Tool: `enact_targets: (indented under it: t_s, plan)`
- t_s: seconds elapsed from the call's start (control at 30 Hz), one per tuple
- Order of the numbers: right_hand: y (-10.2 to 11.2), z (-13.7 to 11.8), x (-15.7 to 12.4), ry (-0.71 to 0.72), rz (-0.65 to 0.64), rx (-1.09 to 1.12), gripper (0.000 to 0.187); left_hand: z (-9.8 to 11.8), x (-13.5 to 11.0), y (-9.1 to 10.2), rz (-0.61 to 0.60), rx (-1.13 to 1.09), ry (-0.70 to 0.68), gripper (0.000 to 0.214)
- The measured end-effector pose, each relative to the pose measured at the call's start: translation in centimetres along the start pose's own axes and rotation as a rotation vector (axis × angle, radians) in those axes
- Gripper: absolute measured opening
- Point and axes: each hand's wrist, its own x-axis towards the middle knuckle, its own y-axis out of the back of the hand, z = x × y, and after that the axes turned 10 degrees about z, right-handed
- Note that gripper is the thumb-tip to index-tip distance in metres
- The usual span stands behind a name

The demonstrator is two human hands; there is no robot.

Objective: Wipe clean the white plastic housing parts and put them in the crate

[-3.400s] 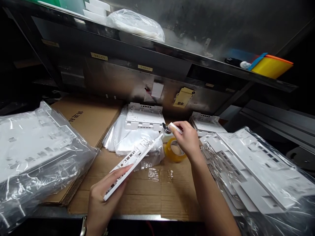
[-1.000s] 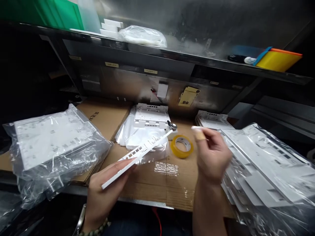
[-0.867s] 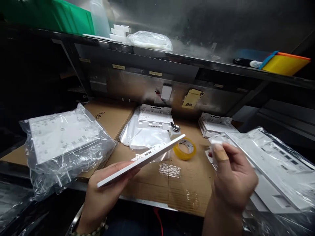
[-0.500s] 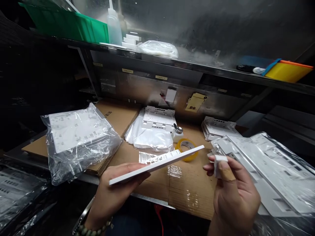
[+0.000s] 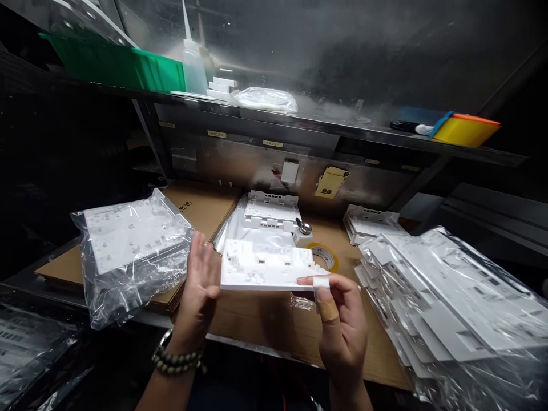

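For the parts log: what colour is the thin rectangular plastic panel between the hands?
The panel is white, clearest in the head view.

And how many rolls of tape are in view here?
1: a yellow tape roll on the cardboard, partly hidden behind the white panel in the right hand. Others could be hidden from this view.

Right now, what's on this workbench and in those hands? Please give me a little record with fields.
Left hand: open, blurred, near the white panel's left end; contact unclear
Right hand: pinches a small white piece, holds the panel's right end
Behind panel: yellow tape roll, partly hidden; metal-topped container
Left side: bagged white parts on cardboard
Right side: plastic-covered white pile
Shelf: green bin, squeeze bottle, yellow container
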Motion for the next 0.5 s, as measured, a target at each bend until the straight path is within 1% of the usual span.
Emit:
enact_targets:
  t_s: [0.03,0.1,0.13,0.17,0.2,0.27,0.3,0.33,0.4,0.47,0.5]
  plan:
    - [-0.1,0.4,-0.6,0.028,0.023,-0.020,0.011,-0.2,0.0,-0.4,-0.039,-0.156,0.177,0.101]
    - [-0.4,1.0,-1.9,0.037,-0.005,-0.038,0.012,-0.1,0.1,-1.1,-0.194,-0.416,0.494,0.101]
    - [-0.4,1.1,-2.4,0.016,-0.039,-0.035,0.013,0.1,0.3,-1.4,-0.256,-0.502,0.621,0.094]
    - [-0.3,1.1,-2.9,-0.020,-0.077,-0.026,0.014,0.4,0.4,-1.6,-0.288,-0.560,0.718,0.082]
    - [-0.2,0.9,-3.2,-0.068,-0.113,-0.018,0.014,0.7,0.6,-1.7,-0.290,-0.597,0.784,0.070]
    - [0.2,0.5,-3.3,-0.162,-0.168,-0.023,0.014,1.2,1.0,-1.7,-0.249,-0.630,0.843,0.054]
    - [0.3,0.1,-3.2,-0.169,-0.190,-0.046,0.013,1.4,1.2,-1.8,-0.233,-0.631,0.854,0.052]
    - [0.3,-0.3,-3.0,-0.133,-0.212,-0.077,0.012,1.6,1.2,-1.9,-0.220,-0.632,0.860,0.052]
    - [-0.2,-1.1,-2.6,0.043,-0.270,-0.145,0.016,2.1,1.0,-2.5,-0.199,-0.650,0.870,0.055]
    - [-1.4,-1.9,-2.6,0.227,-0.327,-0.184,0.021,2.7,0.5,-3.3,-0.187,-0.674,0.874,0.058]
    - [-2.0,-2.2,-2.7,0.285,-0.350,-0.195,0.022,3.0,0.3,-3.7,-0.178,-0.685,0.881,0.058]
